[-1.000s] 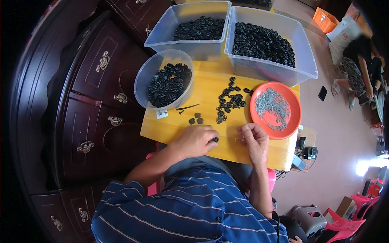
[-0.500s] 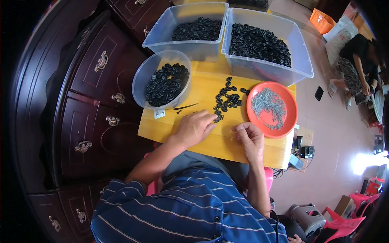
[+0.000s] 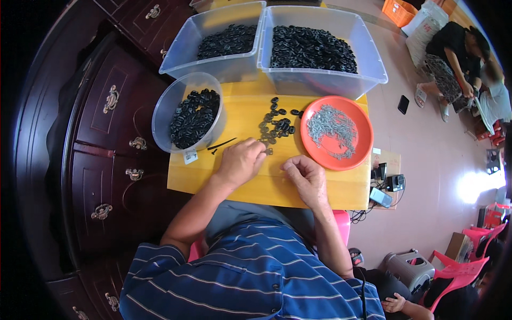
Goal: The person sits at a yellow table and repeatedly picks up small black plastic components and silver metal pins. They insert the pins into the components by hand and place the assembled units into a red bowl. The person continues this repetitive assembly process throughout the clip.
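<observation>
My left hand (image 3: 241, 163) rests on the yellow tabletop (image 3: 250, 193) with its fingers bent together. Its fingertips reach the near end of a loose group of small black oval pieces (image 3: 281, 127), and what they grip is hidden. To its right, my right hand (image 3: 306, 180) is held in a pinch between thumb and forefinger. Anything inside that pinch is too small to make out. Beyond the right hand stands a round red-orange dish (image 3: 364, 133) holding many thin silver metal pins or screws (image 3: 329, 125).
A round clear tub (image 3: 160, 125) of black pieces stands at left, near a thin black strip (image 3: 222, 143). Two large clear bins (image 3: 240, 66) (image 3: 330, 82) with black pieces fill the back. Dark drawers (image 3: 109, 133) rise at left; another person (image 3: 453, 58) sits at far right.
The whole view has shifted, so the table and its contents appear farther left. Both hands keep nearly the same place and finger pose relative to the black pieces.
</observation>
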`<state>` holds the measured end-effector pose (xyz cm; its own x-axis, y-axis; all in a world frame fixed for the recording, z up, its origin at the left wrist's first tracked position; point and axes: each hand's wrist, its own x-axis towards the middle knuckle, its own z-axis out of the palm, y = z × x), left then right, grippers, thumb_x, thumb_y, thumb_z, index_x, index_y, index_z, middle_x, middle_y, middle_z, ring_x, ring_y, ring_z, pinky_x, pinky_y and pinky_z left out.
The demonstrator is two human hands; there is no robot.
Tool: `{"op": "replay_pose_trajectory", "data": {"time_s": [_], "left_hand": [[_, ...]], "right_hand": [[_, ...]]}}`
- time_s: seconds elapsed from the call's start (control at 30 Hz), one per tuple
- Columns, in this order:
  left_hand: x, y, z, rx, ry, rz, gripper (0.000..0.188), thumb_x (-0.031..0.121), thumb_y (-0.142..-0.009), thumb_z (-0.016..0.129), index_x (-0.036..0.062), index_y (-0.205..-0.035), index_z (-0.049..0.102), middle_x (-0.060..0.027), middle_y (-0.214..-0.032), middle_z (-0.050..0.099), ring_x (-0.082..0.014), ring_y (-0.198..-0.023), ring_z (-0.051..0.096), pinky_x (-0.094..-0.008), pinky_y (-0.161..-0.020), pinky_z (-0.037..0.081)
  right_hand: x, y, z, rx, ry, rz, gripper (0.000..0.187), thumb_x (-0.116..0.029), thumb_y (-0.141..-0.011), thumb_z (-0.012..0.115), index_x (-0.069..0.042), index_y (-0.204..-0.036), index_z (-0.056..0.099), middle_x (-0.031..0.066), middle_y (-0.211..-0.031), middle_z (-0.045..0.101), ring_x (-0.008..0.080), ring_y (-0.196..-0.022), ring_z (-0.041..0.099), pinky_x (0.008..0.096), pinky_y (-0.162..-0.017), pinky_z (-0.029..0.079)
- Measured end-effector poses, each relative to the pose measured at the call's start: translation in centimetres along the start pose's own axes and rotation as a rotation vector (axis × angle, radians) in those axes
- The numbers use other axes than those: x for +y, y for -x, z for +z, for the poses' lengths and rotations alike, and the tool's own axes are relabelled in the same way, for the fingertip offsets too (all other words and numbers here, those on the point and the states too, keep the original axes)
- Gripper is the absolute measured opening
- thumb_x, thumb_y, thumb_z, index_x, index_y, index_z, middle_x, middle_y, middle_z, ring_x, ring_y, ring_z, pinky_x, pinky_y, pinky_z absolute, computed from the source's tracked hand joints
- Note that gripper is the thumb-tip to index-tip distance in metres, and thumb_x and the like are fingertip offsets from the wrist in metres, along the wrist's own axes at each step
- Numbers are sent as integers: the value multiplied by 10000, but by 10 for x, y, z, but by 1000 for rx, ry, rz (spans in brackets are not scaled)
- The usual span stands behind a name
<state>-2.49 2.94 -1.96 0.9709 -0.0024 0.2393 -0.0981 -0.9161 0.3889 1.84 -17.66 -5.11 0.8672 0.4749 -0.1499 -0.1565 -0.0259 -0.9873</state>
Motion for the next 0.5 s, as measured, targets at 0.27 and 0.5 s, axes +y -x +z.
{"op": "replay_pose_trajectory", "data": {"time_s": [0.27,0.5], "left_hand": [[7,-8,-2,84,141,55,64,80,-859,723,55,-902,682,-100,-808,657,-282,-650,646,-382,-604,518],[42,-13,-4,82,346,112,67,6,-861,707,29,-913,671,-89,-799,641,-194,-587,611,-321,-541,482]], "right_hand": [[2,0,4,27,-59,-65,156,-132,-996,656,11,-1058,666,18,-866,689,67,-748,630,243,-673,521],[-4,0,3,-42,-328,-71,191,-141,-1031,619,23,-1130,620,34,-976,682,75,-869,633,243,-782,529]]}}
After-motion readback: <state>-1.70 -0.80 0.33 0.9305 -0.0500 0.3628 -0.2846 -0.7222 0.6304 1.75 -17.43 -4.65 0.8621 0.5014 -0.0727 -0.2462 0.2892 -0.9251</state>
